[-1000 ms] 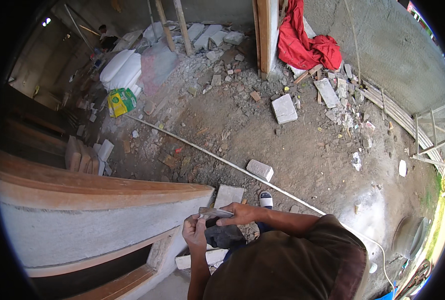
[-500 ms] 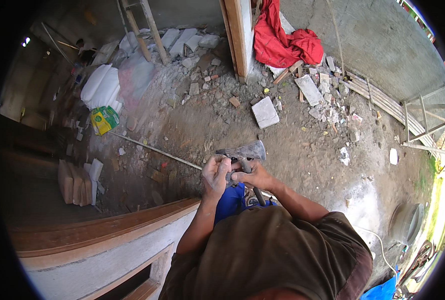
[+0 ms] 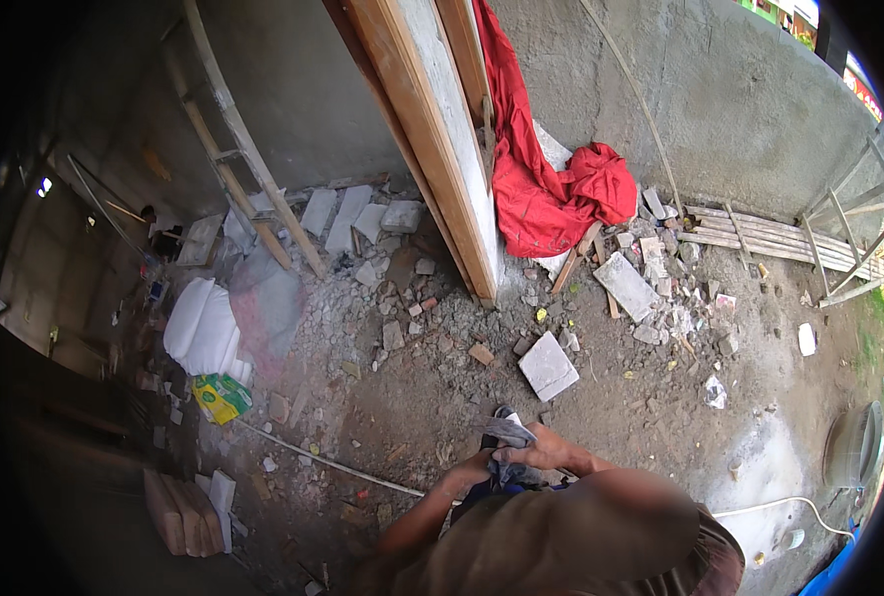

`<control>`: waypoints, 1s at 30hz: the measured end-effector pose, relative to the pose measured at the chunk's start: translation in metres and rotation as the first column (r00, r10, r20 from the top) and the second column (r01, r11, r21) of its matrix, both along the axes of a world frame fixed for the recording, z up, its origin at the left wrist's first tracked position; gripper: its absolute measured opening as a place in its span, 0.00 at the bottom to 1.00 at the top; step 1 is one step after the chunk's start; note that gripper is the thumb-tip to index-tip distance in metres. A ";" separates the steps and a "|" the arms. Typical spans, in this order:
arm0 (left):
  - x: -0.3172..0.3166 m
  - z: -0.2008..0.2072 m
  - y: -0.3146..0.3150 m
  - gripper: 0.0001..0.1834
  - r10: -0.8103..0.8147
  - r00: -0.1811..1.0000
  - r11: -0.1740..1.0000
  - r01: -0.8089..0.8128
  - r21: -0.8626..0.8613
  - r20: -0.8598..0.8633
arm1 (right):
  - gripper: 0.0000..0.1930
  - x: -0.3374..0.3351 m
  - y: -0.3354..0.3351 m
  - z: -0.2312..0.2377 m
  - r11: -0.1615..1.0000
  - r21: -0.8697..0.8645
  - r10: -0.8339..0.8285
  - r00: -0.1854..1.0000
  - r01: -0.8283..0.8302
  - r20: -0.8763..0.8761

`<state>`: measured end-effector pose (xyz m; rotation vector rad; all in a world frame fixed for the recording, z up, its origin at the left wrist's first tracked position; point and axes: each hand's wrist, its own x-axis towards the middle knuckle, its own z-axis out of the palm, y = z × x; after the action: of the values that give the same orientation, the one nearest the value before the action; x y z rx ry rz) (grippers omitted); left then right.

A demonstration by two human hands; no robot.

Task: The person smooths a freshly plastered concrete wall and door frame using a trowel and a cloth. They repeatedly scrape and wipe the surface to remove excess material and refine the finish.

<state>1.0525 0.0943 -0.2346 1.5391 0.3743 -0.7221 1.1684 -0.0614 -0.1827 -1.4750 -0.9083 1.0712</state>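
Both my hands are close together in front of my body, low in the head view. My right hand (image 3: pixel 539 450) is closed round a dusty grey tool that looks like a hatchet (image 3: pixel 509 431), its dark tip pointing away from me. My left hand (image 3: pixel 474 467) meets it from the left, its fingers bent inward and partly hidden; what they grip cannot be made out. Grey folds, perhaps cloth, show just below the hands. The tool's handle is mostly hidden by my hands and body.
A pale square block (image 3: pixel 549 367) lies ahead among rubble. Beyond it stands a wood-framed post (image 3: pixel 442 149) with a red cloth (image 3: pixel 551 199) beside it. White sacks (image 3: pixel 203 323), a wooden ladder (image 3: pixel 238 129) and a thin pale pole (image 3: pixel 332 462) are left. Bamboo poles (image 3: pixel 770 241) lie right.
The view has tilted up, so my hands sit lower in the picture. The hatchet has turned: its head, broadside before, now points away from me. My hands remain together on it.
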 end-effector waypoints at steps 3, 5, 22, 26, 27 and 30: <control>0.058 -0.002 0.022 0.13 -0.060 0.997 0.998 0.060 -0.005 0.057 | 0.16 0.037 0.032 0.029 0.990 -0.107 0.083 0.991 -0.094 -0.102; 0.094 0.005 0.034 0.13 -0.080 0.992 0.997 0.079 0.009 0.093 | 0.15 0.056 0.049 0.036 0.996 -0.033 0.083 0.995 -0.085 -0.061; 0.371 -0.018 0.083 0.13 0.112 0.977 0.985 -0.133 0.107 0.181 | 0.18 0.331 0.135 0.024 0.958 0.116 0.258 0.964 -0.264 0.064; 0.445 -0.021 0.091 0.13 0.298 0.936 0.928 -0.330 0.175 0.186 | 0.19 0.438 0.141 0.020 0.898 -0.056 0.440 0.894 -0.437 0.082; 0.456 -0.019 0.086 0.13 0.349 0.921 0.910 -0.377 0.171 0.172 | 0.19 0.457 0.141 0.020 0.895 -0.012 0.445 0.892 -0.446 0.081; 0.505 -0.012 0.079 0.14 0.452 0.878 0.862 -0.475 0.179 0.157 | 0.18 0.511 0.144 0.034 0.860 0.027 0.508 0.860 -0.510 0.050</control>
<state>1.5571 0.1731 -0.2471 1.5952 0.7305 -0.2196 1.6792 0.0821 -0.1491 -1.2512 -1.3922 1.3970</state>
